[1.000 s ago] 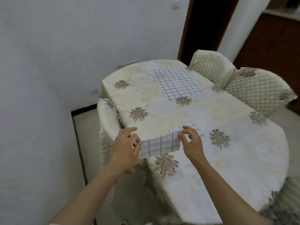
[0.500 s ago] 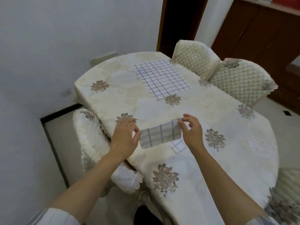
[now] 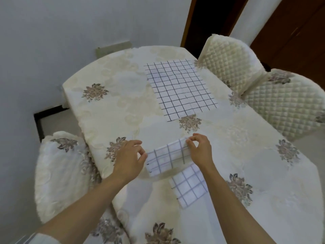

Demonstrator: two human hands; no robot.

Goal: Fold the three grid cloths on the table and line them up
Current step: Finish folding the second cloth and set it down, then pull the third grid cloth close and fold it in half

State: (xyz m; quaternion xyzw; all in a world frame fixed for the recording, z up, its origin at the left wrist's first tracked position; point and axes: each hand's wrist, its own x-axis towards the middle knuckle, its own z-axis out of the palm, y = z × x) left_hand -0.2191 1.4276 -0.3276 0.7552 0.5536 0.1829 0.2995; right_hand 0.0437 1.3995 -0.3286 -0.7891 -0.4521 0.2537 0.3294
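Both hands are pinching one folded grid cloth (image 3: 168, 158) above the table (image 3: 123, 95). The left hand (image 3: 129, 158) is gripping its left edge between thumb and fingers; the right hand (image 3: 200, 150) is gripping its upper right corner, with the remaining fingers curled. The hands are apart, the cloth spanning the gap between them.

A second folded grid cloth (image 3: 189, 188) is lying flat just below and beside the right wrist, apart from the held one. The third, an unfolded grid cloth (image 3: 179, 88), is lying spread out well beyond both hands, toward the two quilted chairs (image 3: 246, 74).

Handling, as judged: the cloth is appearing thin, light and limp, sagging slightly between the grips; it is likely needing support at two corners or edges to keep its layers from slipping open. Pinching through all layers at the edge seems the sound hold.

Hidden or unclear: the number of layers in the held cloth cannot be told, nor whether its lower edge is touching the table. The right forearm is covering part of the second cloth's upper corner. The table's near edge is being cut off by the frame.
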